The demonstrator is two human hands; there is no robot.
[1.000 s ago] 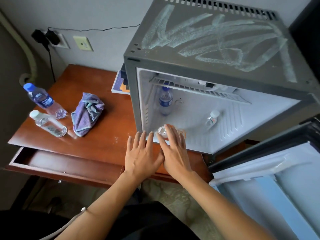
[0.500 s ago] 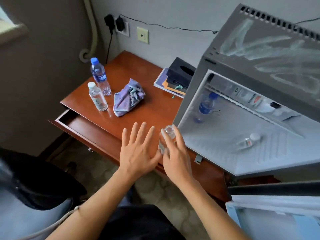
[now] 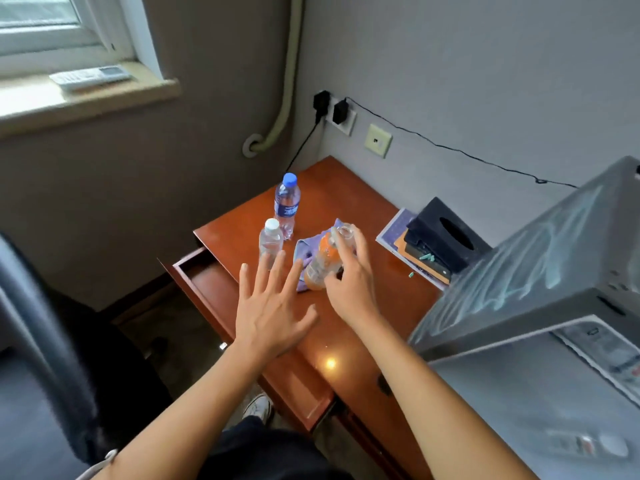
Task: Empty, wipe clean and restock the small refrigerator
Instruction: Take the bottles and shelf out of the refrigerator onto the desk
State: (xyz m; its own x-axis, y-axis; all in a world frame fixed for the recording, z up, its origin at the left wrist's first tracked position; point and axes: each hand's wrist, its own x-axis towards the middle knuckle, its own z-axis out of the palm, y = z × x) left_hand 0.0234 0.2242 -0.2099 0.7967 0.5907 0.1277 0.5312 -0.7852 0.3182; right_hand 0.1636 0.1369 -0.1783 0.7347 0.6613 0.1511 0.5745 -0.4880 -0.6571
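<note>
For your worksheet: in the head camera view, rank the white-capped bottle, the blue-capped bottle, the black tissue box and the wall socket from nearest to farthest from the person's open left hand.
Measured from the left hand:
1. White-capped bottle, just beyond the fingertips.
2. Blue-capped bottle, behind it, toward the wall.
3. Black tissue box, to the right, beside the refrigerator.
4. Wall socket, up on the wall, farthest.

Two clear plastic bottles (image 3: 287,204) upright near the reddish wooden desk's (image 3: 349,199) left edge, crumpled purple cloth (image 3: 307,249) right of them, grey metal mini fridge (image 3: 540,282) at the right edge, black tissue box (image 3: 446,237) behind it on stacked books (image 3: 398,233).
</note>
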